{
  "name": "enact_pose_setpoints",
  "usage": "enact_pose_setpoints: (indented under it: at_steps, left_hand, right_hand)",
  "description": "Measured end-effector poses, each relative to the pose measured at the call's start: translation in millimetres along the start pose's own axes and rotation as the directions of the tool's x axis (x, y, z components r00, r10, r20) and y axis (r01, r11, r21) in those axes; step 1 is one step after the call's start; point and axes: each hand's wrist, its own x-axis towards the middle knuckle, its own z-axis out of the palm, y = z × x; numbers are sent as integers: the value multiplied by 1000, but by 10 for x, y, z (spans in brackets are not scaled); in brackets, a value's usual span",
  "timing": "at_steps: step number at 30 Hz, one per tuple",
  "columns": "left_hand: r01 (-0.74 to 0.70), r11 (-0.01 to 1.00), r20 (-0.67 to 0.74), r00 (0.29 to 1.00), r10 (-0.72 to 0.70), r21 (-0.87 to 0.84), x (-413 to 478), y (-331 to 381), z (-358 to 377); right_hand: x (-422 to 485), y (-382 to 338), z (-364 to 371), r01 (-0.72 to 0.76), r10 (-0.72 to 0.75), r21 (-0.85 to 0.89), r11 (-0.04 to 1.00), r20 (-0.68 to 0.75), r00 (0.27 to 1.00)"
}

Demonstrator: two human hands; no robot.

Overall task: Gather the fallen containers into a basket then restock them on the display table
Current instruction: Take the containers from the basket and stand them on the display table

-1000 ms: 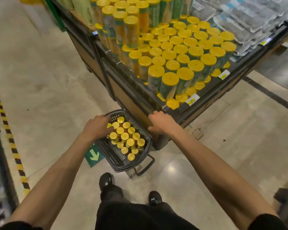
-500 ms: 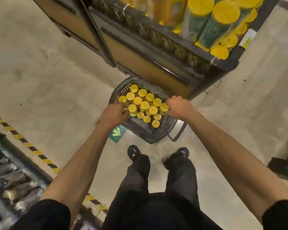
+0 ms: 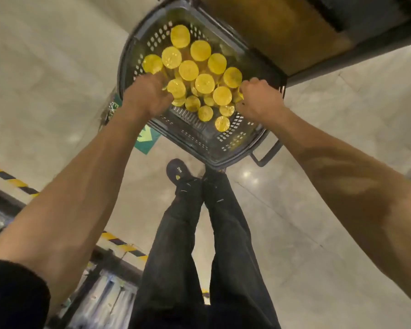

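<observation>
A dark perforated basket (image 3: 233,138) stands on the floor under the display table's corner (image 3: 259,32). Several yellow-lidded containers (image 3: 188,70) stand upright in it, packed toward its far side. My left hand (image 3: 147,96) reaches into the basket's left side, its fingers curled down around a container there and mostly hidden. On the right side, my right hand (image 3: 259,100) curls around a container at the edge of the cluster. Both arms stretch straight down from above.
The basket's handle (image 3: 268,153) hangs folded at its near right. My shoes (image 3: 178,172) stand just behind the basket. A green arrow sticker (image 3: 145,138) lies on the floor by its left corner. Yellow-black hazard tape (image 3: 10,179) borders a shelf at lower left.
The view has tilted down and come much closer to the basket. Both hands have gone from the basket's rim down in among the containers. The stocked table top has left the view.
</observation>
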Motion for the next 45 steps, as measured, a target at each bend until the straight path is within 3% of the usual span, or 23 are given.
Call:
enact_pose_setpoints:
  at_steps: [11, 16, 27, 36, 45]
  left_hand:
    - [35, 999, -78, 996, -36, -8, 1029, -572, 1084]
    - [-46, 997, -118, 992, 53, 66, 1391, -753, 1355]
    - [30, 995, -124, 992, -18, 94, 1692, -834, 1681]
    - [42, 997, -166, 986, -30, 67, 1564, -824, 1612]
    - [38, 999, -188, 982, -31, 35, 773, -560, 946]
  right_hand:
    - [1104, 89, 1098, -50, 56, 77, 996, -78, 995]
    - [1476, 74, 1359, -60, 66, 44, 997, -145, 987]
    - [1691, 60, 1748, -60, 78, 70, 996, -289, 954]
    - [1619, 44, 1720, -71, 112, 153, 986, -281, 953]
    - [964, -79, 1232, -119, 185, 312, 943, -189, 965]
